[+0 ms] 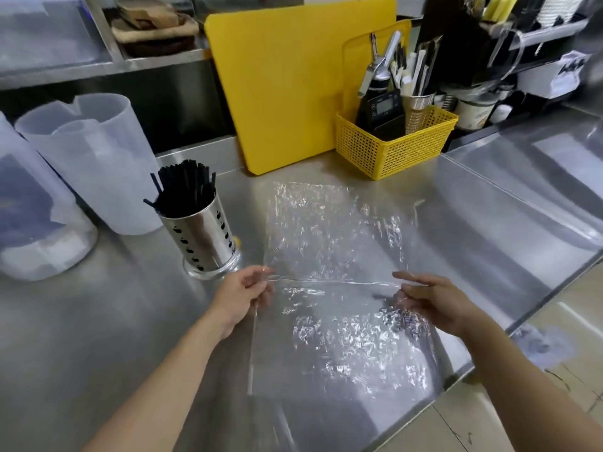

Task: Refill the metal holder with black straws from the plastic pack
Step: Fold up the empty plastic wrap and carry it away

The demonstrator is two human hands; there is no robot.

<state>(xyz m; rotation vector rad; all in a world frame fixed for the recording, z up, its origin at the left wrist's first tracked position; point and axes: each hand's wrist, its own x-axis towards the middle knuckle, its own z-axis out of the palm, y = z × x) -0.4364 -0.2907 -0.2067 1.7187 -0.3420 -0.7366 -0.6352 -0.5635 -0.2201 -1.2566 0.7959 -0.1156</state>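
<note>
both hands' grip, left hand (243, 293) and right hand (434, 300), pinches the plastic pack (329, 256) (empty, flat).

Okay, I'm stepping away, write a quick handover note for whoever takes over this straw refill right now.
Left hand and right hand: each pinches a side of the clear plastic pack, folding it flat over the steel counter.
The pack looks empty.
Metal holder: upright left of the pack, packed with black straws.
Done: refill, apparently.
Left: finish folding and put the pack away.
</note>
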